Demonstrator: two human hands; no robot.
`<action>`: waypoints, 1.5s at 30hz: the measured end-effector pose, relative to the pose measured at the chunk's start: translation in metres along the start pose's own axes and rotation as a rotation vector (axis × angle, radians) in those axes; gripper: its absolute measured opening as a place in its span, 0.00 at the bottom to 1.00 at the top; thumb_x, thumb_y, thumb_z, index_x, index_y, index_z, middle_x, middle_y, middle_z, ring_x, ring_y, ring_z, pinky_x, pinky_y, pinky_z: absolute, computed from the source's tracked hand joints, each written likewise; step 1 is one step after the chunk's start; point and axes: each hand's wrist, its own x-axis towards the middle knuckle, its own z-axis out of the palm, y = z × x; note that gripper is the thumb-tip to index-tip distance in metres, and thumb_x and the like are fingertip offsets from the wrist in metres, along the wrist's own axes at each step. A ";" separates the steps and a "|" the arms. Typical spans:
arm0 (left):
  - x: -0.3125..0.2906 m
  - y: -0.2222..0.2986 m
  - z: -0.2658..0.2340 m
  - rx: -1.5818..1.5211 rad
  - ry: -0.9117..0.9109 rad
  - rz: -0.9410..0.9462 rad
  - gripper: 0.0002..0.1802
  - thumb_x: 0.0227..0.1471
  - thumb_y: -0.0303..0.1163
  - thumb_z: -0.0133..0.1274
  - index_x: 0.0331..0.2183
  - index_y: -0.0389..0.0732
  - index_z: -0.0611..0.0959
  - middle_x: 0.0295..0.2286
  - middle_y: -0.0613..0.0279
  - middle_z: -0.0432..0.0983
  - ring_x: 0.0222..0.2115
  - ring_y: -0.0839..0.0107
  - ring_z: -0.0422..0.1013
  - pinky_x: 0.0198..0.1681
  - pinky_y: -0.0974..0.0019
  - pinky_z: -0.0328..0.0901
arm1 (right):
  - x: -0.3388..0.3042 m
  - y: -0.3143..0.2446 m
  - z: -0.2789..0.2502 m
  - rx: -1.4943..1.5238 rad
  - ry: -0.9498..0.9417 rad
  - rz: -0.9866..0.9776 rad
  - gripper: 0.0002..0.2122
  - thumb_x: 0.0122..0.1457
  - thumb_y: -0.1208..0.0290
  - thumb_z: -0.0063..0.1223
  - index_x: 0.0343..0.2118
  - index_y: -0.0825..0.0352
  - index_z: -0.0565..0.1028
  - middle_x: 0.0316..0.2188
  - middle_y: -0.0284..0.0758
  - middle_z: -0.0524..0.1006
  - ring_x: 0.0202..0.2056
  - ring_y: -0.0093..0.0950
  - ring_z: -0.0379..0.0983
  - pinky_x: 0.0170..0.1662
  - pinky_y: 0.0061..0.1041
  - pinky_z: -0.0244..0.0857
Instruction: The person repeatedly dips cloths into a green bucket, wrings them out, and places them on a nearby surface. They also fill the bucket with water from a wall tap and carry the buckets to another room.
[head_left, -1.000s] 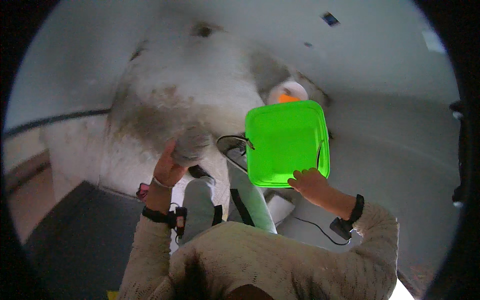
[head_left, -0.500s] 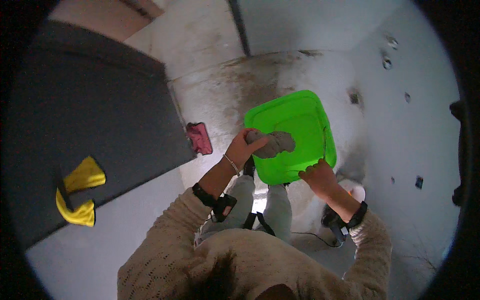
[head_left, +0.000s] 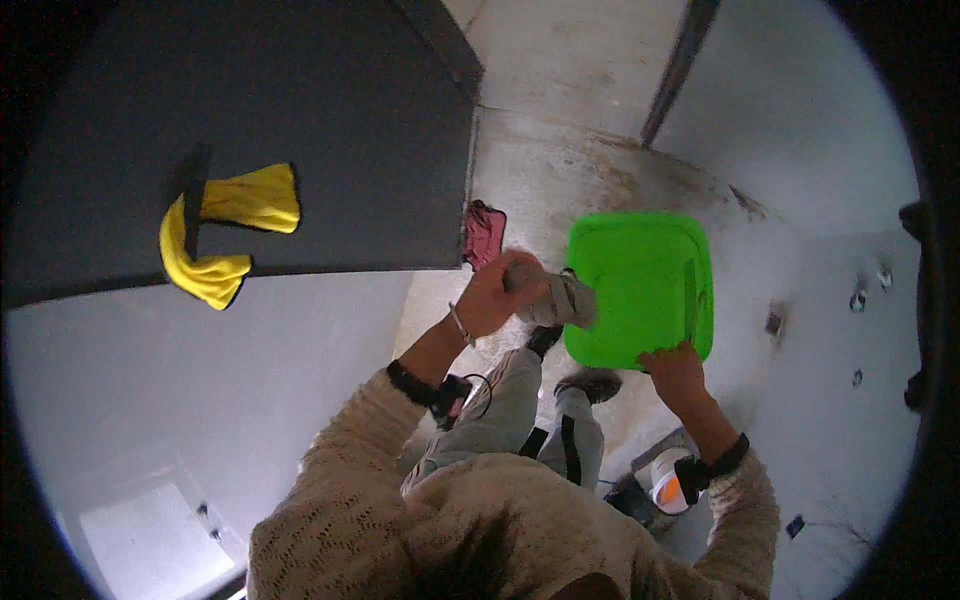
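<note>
A bright green, square plastic basin [head_left: 635, 290] with rounded corners is held out in front of my legs. My right hand [head_left: 680, 375] grips its near rim toward the right corner. A crumpled grey cloth [head_left: 568, 302], somewhat blurred, is in my left hand [head_left: 500, 295]. The cloth overlaps the basin's left edge from my viewpoint; whether it touches the rim I cannot tell. The fingers of my left hand close around the cloth's left end.
A dark countertop [head_left: 340, 130] spans the left, with a yellow cloth [head_left: 250, 198] draped at its front edge. Past its corner lies a reddish cloth [head_left: 484, 235]. Near my right arm stands a white bucket [head_left: 668, 480] with something orange inside. A pale wall rises at right.
My view has turned, so the countertop and basin appear farther right. The grey cloth has shifted from over the basin to its left edge. My right hand keeps its grip on the rim.
</note>
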 end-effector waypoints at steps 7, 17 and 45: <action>-0.077 -0.014 -0.072 -0.261 0.077 -0.317 0.14 0.44 0.32 0.60 0.33 0.38 0.75 0.29 0.66 0.72 0.29 0.80 0.67 0.33 0.75 0.64 | 0.006 -0.003 0.018 0.079 0.110 -0.011 0.08 0.44 0.72 0.49 0.29 0.57 0.77 0.22 0.34 0.75 0.27 0.33 0.73 0.31 0.34 0.64; -0.073 -0.100 -0.039 -0.192 0.204 -0.704 0.16 0.46 0.41 0.58 0.25 0.37 0.78 0.21 0.69 0.71 0.24 0.81 0.64 0.28 0.75 0.60 | 0.075 -0.019 0.085 0.061 -0.001 0.042 0.10 0.46 0.72 0.50 0.34 0.57 0.75 0.21 0.32 0.75 0.26 0.32 0.74 0.30 0.34 0.64; 0.113 -0.713 0.009 -0.537 0.359 -0.901 0.17 0.50 0.46 0.47 0.29 0.41 0.78 0.26 0.64 0.75 0.25 0.68 0.71 0.32 0.64 0.66 | 0.050 0.055 0.264 0.861 0.127 1.312 0.15 0.48 0.77 0.58 0.40 0.71 0.71 0.34 0.36 0.76 0.36 0.25 0.71 0.41 0.26 0.65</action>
